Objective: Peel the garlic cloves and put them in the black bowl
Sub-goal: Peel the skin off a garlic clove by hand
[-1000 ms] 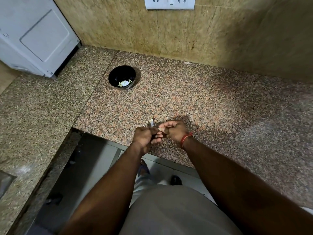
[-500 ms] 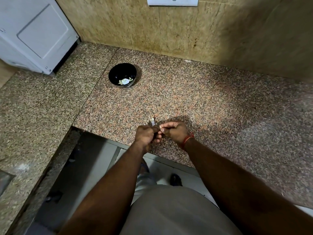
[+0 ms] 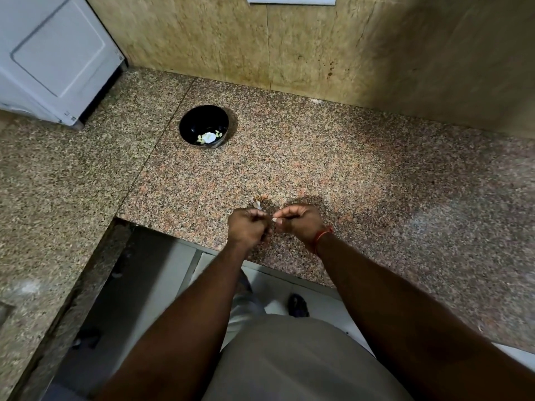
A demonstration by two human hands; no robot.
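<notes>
Broadly, a speckled granite countertop (image 3: 347, 175) is spread beneath and beyond both hands, and a white appliance (image 3: 52, 59) is seen far off past the left hand. Well ahead of the left hand, a black bowl (image 3: 203, 126) is set, with a few pale peeled cloves (image 3: 207, 137) lying in it. The left hand (image 3: 247, 225) is curled tight, but what it encloses cannot be made out. The right hand (image 3: 301, 221) is curled too, and a small pale garlic piece (image 3: 274, 219) is pinched at its fingertips, just beside the left hand; whether clove or skin cannot be told. A scrap of papery skin (image 3: 256, 204) lies just beyond the left knuckles. Peeling appears to be under way: the skin is best pulled in short tugs from the tip while the clove is pinned firmly, so that nothing is dropped off the near edge.
</notes>
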